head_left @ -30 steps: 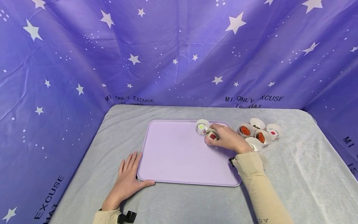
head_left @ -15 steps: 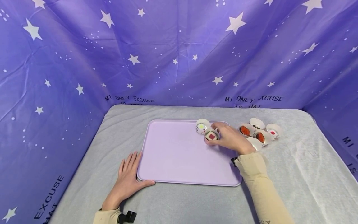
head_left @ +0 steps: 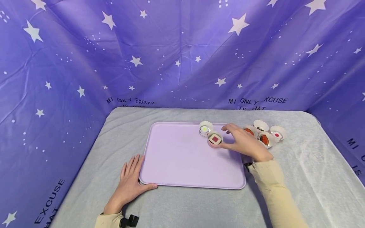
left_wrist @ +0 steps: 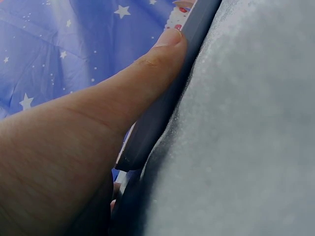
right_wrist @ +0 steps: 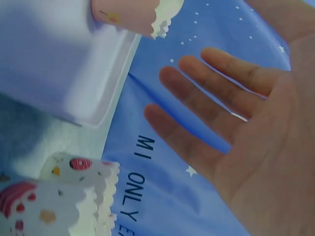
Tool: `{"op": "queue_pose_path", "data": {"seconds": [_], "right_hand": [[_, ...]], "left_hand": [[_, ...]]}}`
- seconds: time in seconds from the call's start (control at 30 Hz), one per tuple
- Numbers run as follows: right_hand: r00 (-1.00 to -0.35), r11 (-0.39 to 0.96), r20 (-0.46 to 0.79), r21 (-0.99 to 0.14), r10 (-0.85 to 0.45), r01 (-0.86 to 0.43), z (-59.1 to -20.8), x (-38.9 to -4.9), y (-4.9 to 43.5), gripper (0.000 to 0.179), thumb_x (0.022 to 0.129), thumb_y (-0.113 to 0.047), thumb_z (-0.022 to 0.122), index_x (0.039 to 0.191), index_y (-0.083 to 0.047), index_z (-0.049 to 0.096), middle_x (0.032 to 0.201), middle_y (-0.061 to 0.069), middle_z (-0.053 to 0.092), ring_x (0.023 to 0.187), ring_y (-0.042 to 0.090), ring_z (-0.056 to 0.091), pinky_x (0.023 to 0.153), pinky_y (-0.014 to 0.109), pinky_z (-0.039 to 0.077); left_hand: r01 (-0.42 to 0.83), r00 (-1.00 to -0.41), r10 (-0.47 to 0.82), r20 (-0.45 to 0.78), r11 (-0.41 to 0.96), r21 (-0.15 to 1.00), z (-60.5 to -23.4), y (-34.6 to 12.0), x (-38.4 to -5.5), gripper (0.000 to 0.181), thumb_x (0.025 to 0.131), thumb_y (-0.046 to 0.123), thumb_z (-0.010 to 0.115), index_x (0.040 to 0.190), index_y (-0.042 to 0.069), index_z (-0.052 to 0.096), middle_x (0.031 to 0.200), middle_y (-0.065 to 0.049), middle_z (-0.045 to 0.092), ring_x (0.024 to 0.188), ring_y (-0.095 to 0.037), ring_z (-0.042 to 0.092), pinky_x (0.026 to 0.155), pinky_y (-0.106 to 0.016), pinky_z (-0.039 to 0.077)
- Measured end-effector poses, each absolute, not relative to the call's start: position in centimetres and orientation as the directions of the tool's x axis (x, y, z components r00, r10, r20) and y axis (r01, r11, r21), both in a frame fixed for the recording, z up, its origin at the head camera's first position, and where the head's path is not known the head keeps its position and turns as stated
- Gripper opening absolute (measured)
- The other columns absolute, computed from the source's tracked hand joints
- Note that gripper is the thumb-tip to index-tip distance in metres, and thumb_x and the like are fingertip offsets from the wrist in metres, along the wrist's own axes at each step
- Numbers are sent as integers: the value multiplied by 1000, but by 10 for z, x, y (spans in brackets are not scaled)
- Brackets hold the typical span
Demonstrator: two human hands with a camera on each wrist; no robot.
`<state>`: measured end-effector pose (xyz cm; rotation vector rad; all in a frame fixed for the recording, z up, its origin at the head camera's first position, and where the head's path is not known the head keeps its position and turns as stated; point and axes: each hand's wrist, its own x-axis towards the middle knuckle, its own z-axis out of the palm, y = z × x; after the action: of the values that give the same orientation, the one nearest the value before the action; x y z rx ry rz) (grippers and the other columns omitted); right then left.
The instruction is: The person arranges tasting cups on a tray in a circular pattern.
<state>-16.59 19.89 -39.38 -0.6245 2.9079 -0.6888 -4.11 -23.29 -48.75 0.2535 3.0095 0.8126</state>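
A lilac tray (head_left: 182,158) lies on the cloth, and my left hand (head_left: 129,182) rests at its near left corner with straight fingers. In the left wrist view the thumb (left_wrist: 152,69) lies against the tray's edge. Toward the tray's far right stand two scalloped paper cups: one holds a sushi-like piece with a red square centre (head_left: 215,139), the other a white piece with a yellow-green centre (head_left: 204,129). My right hand (head_left: 242,141) is spread just right of the red-centred one, thumb near its rim. In the right wrist view its fingers (right_wrist: 197,98) extend apart, holding nothing.
Right of the tray, several paper cups cluster, partly behind my right hand: orange-topped pieces (head_left: 264,140), a red-centred one (head_left: 277,135) and a white cup (head_left: 260,125). A grey cloth (head_left: 308,177) covers the table. A purple star-patterned curtain (head_left: 182,63) surrounds it.
My right hand has let go of the cup with the red-centred piece and drawn back to the right, fingers opening. The cup stays on the tray; the left hand has not moved.
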Motion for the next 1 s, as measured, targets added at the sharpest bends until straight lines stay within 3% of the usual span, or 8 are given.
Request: {"op": "queue_pose_path", "data": {"seconds": [0.2,0.4,0.7,1.0], "right_hand": [[-887,790,54,-433,-459,-435,-388,-160,211,63,83,-45,79,128,-7,57,122,15,63,109,34,62,92,52,50],[-876,780,96,-417,-474,-467,-381,-151,229,62,83,-47,78,126,-6,59,117,12,64,109,30,60,98,53,45],[-874,772,142,-417,-465,-479,-382,-136,257,50,85,-46,76,119,-13,60,116,3,62,107,27,64,86,46,55],[-872,758,173,-437,-458,-485,-390,-125,275,42,85,-44,77,116,-19,64,153,16,42,116,26,60,88,47,50]], "left_hand": [[156,-987,160,36,849,505,-489,-233,-41,121,70,71,75,159,11,21,163,-21,19,151,-40,11,116,-61,3],[165,-986,159,55,849,502,-490,-231,-42,122,69,72,75,159,10,21,163,-21,20,151,-41,12,116,-62,4],[167,-985,163,52,851,497,-490,-230,-41,121,68,71,76,159,10,22,162,-22,22,150,-41,13,117,-62,4],[169,-985,159,63,856,489,-490,-233,-41,122,68,70,76,159,10,22,162,-21,22,150,-41,14,116,-62,5]]}}
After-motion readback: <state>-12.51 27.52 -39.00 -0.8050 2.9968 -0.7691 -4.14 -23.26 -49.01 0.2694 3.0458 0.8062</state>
